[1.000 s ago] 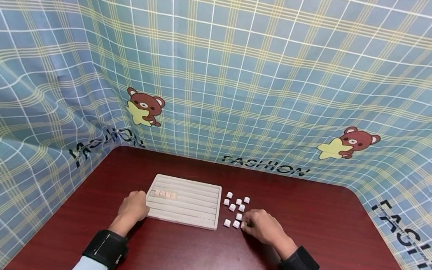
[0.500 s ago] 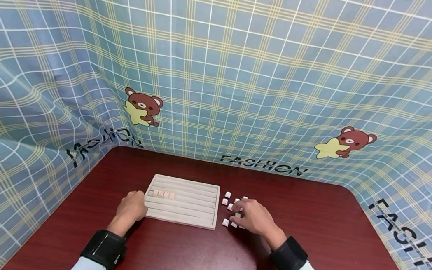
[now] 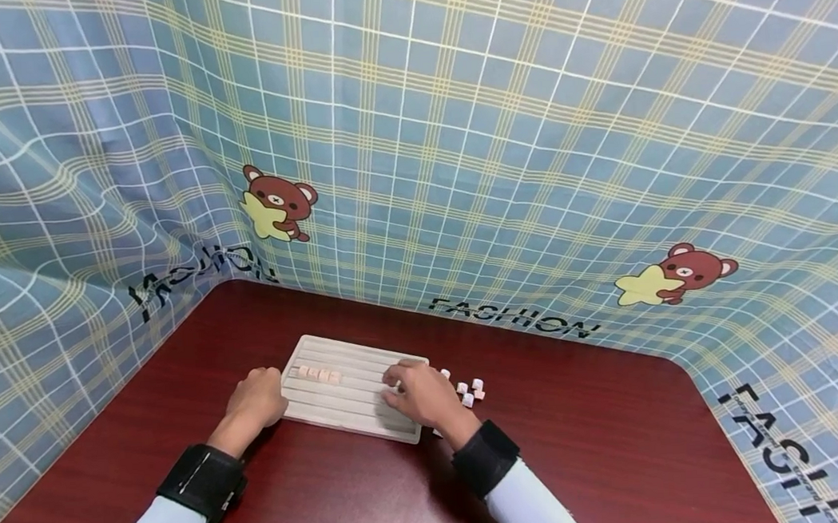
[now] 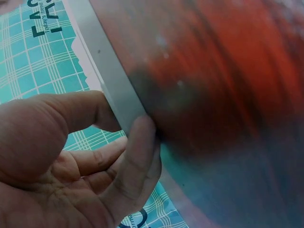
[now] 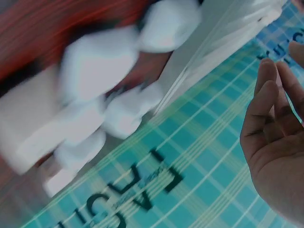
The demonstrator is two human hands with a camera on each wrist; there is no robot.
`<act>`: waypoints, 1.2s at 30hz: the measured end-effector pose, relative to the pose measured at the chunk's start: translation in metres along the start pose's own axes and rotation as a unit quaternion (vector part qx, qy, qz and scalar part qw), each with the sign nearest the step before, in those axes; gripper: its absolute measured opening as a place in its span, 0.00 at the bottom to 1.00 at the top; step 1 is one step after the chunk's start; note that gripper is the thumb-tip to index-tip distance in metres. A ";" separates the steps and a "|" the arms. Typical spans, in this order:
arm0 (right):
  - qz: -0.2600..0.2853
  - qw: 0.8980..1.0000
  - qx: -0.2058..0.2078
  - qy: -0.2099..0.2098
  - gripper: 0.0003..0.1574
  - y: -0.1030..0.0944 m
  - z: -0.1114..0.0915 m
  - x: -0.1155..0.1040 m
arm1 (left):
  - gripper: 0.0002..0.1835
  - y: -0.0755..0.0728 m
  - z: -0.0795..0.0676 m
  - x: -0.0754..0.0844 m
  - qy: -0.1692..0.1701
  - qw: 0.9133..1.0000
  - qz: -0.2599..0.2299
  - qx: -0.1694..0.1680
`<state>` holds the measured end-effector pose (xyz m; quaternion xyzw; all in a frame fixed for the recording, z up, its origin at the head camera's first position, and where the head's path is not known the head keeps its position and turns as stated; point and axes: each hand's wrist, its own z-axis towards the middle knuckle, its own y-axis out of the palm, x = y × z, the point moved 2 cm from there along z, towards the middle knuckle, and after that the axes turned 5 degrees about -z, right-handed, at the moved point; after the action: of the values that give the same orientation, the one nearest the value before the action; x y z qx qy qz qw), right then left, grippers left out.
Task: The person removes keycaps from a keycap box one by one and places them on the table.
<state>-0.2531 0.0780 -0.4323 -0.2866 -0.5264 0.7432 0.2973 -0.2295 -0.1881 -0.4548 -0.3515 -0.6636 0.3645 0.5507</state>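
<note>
A pale ridged tray [image 3: 357, 419] lies on the table, with a short row of pinkish keycaps [image 3: 314, 373] in one upper groove near its left end. My left hand [image 3: 256, 398] grips the tray's left edge; in the left wrist view, thumb and fingers pinch the rim [image 4: 111, 71]. Over the right part of the tray is my right hand [image 3: 427, 395], fingers bent and thumb a little apart from them. In the right wrist view the fingers [image 5: 273, 109] curl inward, and I cannot tell whether they hold a keycap.
Loose white keycaps [image 3: 467, 400] lie right of the tray, partly hidden by my right hand and forearm. They look large and blurred in the right wrist view. A plaid curtain [image 3: 414, 174] stands around the dark red table [image 3: 318, 492] at the back and sides.
My right hand has moved left from the loose keycaps to above the tray's right part. One keycap now shows at the right of the pile. The left hand stays at the tray's edge.
</note>
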 end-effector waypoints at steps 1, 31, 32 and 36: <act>-0.003 1.000 -0.001 -0.003 0.12 0.003 0.005 -0.004 | 0.12 0.000 0.000 0.001 0.000 1.000 0.000 0.000; -0.063 0.986 -0.125 0.096 0.09 0.050 0.079 -0.047 | 0.12 0.001 -0.002 0.003 0.002 1.000 0.004 0.011; -0.067 0.985 -0.122 0.097 0.07 0.050 0.079 -0.047 | 0.12 0.000 -0.002 0.003 0.003 1.000 0.004 0.013; -0.068 0.986 -0.118 0.100 0.06 0.051 0.079 -0.048 | 0.12 -0.001 -0.002 0.003 0.007 1.000 0.005 0.018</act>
<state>-0.2877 -0.0195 -0.4528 -0.3561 -0.5962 0.6214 0.3627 -0.2278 -0.1862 -0.4523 -0.3473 -0.6511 0.3763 0.5602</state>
